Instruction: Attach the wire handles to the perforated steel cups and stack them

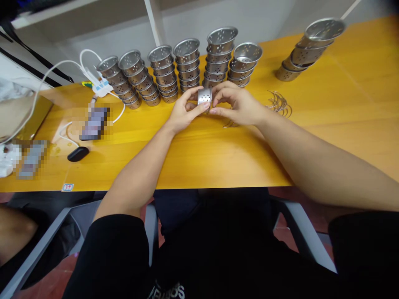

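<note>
My left hand (187, 109) is closed around a small perforated metal cup (205, 96), with the thumb on its holed side. The cup lies tipped over, just above the table (193, 162). My right hand (238, 103) is at the cup's right edge, fingers curled and thumb close to them; whatever is pinched there is too small to make out. Beneath the right hand lie a few thin curved wires (230, 124). Past the right wrist is a loose pile of curved wire pieces (282, 104).
Several stacks of perforated cups (165, 77) line the back of the table, and a leaning stack (299, 56) stands at the right. On the left are a power strip (102, 88), white cables, a blurred phone (95, 123) and a black oval case (78, 154). Another person's knee (15, 230) is at lower left.
</note>
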Demonstrator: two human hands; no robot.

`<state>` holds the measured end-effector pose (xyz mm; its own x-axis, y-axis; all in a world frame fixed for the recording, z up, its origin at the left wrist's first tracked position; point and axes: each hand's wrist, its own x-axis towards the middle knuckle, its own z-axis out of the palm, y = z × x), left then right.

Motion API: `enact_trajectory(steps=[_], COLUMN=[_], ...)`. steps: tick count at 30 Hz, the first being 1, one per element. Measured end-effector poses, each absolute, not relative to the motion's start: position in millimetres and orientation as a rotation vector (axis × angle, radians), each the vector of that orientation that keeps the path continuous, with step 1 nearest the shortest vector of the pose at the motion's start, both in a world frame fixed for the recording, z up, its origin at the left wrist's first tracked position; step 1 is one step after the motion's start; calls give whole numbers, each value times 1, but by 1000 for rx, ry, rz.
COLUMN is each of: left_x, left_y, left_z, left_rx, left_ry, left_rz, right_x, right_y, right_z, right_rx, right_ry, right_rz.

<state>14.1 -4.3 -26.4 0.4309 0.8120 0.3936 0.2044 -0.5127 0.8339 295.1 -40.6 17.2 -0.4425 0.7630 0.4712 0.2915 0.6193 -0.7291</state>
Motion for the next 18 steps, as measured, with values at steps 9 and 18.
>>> enact_trajectory(steps=[9,18], left_x=[14,7], left_y=[-7,-16], left_z=[-24,1], left_rx=[1845,1537], left_ry=[858,949], left_rz=[1010,1098], right_x=[298,335], right_y=[-36,-46], right_z=[18,51], right_rx=[-786,-996], right_ry=[-2005,-2318], right_rz=[709,856])
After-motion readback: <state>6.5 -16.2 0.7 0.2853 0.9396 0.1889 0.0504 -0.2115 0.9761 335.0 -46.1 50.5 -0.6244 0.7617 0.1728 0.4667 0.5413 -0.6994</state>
